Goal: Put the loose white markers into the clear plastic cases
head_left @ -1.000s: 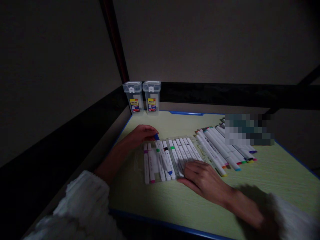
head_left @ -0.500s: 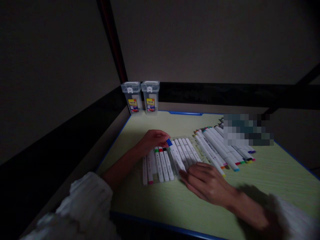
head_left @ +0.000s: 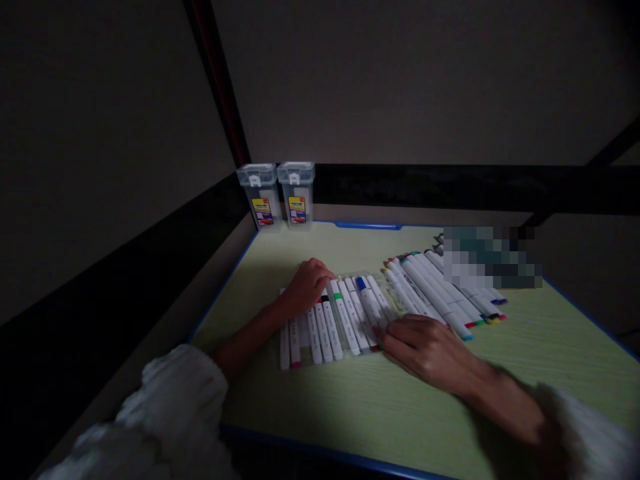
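Observation:
A row of white markers with coloured caps lies in a clear plastic tray on the green table. A blue-capped marker rests in the row, right of a green-capped one. My left hand sits on the far ends of the left markers, fingers loosely bent, beside a black-capped marker; it holds nothing that I can see. My right hand lies flat, fingers apart, over the near ends of the right-hand markers.
A second fan of loose markers lies right of the tray. Two clear lidded boxes with yellow labels stand at the far left corner. A blurred patch covers something at the right. The table has a blue rim; the surroundings are dark.
My left hand carried the blue-capped marker rightward, let it go in the row, and drew back left. My right hand shifted slightly right along the near ends.

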Demonstrator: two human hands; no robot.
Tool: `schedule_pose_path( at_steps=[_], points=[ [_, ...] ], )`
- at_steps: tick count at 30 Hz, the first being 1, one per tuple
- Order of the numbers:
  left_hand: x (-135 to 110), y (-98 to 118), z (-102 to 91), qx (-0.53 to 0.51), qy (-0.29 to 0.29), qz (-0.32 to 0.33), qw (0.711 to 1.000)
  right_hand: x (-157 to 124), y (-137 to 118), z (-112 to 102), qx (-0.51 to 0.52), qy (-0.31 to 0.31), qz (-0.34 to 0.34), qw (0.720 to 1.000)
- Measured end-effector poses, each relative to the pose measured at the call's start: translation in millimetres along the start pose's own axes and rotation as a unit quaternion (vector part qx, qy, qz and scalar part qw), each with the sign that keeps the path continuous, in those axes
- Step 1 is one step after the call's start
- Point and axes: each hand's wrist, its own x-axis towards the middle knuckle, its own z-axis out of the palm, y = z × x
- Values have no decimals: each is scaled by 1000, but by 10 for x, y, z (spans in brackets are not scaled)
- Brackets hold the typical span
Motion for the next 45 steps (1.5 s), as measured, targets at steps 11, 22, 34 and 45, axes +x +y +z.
schedule_pose_path(
  at_steps=[11,22,34,45],
  points=[
    [-1,-39,26,-11,-10,8,1000,5,6,22,106,-60,52,991],
    [14,-33,24,-46,-16,0,999,-9,20,51,130,-133,76,980],
    [21,-43,-4,-75,-16,8,997,-16,27,58,138,-134,70,979],
    [42,12,-94,-179,-14,-4,984,-9,31,57,143,-130,73,978]
  ],
)
